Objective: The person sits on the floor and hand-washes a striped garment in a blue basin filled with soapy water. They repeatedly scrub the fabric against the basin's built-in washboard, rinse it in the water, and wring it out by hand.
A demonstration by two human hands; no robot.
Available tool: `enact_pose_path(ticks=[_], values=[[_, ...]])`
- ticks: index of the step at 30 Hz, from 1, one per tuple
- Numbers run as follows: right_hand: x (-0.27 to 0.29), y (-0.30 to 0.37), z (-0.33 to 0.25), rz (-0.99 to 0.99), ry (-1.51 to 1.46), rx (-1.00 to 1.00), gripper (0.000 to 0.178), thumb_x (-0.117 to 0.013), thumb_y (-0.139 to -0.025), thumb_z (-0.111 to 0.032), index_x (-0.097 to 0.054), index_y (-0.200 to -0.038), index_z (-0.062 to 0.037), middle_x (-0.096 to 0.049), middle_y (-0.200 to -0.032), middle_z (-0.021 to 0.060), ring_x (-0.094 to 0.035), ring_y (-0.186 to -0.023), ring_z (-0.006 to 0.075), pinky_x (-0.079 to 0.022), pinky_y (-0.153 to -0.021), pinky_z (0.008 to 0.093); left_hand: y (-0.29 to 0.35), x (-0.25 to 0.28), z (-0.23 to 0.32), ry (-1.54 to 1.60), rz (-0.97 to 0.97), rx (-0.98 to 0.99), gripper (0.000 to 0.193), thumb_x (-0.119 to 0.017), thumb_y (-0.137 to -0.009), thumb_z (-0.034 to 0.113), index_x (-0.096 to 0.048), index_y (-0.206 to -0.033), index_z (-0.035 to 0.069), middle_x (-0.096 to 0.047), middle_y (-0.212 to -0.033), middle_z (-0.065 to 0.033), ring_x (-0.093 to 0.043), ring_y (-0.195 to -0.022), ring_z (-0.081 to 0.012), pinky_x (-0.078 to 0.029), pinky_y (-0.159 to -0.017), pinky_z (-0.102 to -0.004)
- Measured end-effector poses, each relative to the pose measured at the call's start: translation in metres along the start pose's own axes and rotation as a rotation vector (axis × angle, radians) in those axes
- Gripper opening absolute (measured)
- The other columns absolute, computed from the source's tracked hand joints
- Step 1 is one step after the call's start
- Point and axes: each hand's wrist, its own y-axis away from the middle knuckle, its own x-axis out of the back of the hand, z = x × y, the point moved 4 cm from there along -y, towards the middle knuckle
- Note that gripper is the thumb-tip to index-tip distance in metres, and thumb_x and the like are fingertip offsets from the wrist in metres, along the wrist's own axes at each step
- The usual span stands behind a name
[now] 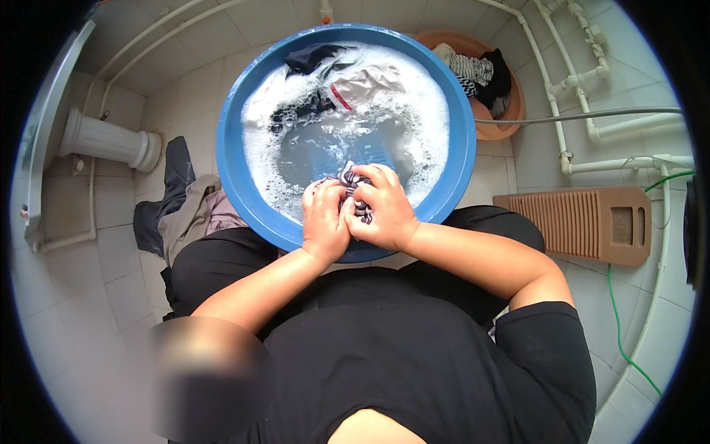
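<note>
A large blue basin [228, 140] holds foamy water [425, 111] in front of my knees. Over its near side, my left hand [324, 218] and my right hand [383, 211] are closed together around a bunched, dark-and-white striped cloth [362, 211]. Part of the cloth is hidden inside my fingers. Just beyond my hands, a ridged blue surface [355, 152] shows through the water. Dark fabric [314, 59] and a light garment with a red strip [370, 83] lie soaking in the suds at the far side.
Grey, beige and pinkish clothes [196, 214] lie on the floor at left. An orange basin [497, 130] with striped and dark clothes stands at far right. A brown washboard [580, 222] rests at right, near white pipes [577, 111], a grey hose [592, 116] and a green cord [617, 333].
</note>
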Motion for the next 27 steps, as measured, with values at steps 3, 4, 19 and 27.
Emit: enact_pose_path(ticks=[3, 4, 19, 27], values=[[-0.009, -0.007, 0.007, 0.144, 0.072, 0.034, 0.016, -0.060, -0.066, -0.023, -0.061, -0.068, -0.0079, -0.060, -0.088, 0.0075, -0.052, -0.084, 0.0288, -0.042, -0.074, 0.0390, -0.014, -0.010, -0.013, -0.071, -0.023, 0.034, 0.013, -0.050, -0.079, 0.018, -0.052, -0.078, 0.005, -0.055, -0.083, -0.0120, -0.048, -0.084, -0.0331, -0.037, -0.079, -0.0436], [-0.012, -0.011, 0.011, 0.130, 0.075, 0.023, 0.016, -0.060, -0.066, -0.025, -0.061, -0.066, -0.0086, -0.061, -0.084, 0.0060, -0.052, -0.082, 0.0279, -0.042, -0.072, 0.0388, -0.021, -0.013, -0.017, -0.127, -0.060, 0.019, 0.013, -0.049, -0.078, 0.018, -0.053, -0.075, 0.006, -0.055, -0.081, -0.0109, -0.050, -0.082, -0.0325, -0.040, -0.074, -0.0433], [-0.044, -0.048, 0.089, -0.145, -0.451, -0.214, 0.027, -0.047, -0.080, -0.027, -0.057, -0.074, -0.0017, -0.057, -0.076, 0.0172, -0.054, -0.072, 0.0352, -0.043, -0.067, 0.0398, -0.054, -0.023, -0.058, 0.115, -0.059, 0.030, 0.020, -0.046, -0.077, 0.022, -0.055, -0.072, 0.005, -0.057, -0.071, -0.0168, -0.054, -0.070, -0.0356, -0.042, -0.065, -0.0442], [-0.007, -0.027, 0.058, -0.259, -0.125, -0.364, 0.088, -0.069, -0.064, -0.051, -0.035, -0.132, -0.0080, -0.026, -0.139, 0.0213, -0.023, -0.132, 0.0350, -0.026, -0.106, 0.0413, -0.046, -0.004, -0.083, 0.264, -0.323, 0.404, 0.056, -0.067, -0.071, 0.050, -0.056, -0.101, 0.004, -0.061, -0.087, -0.0121, -0.060, -0.082, -0.0219, -0.046, -0.072, -0.0328]])
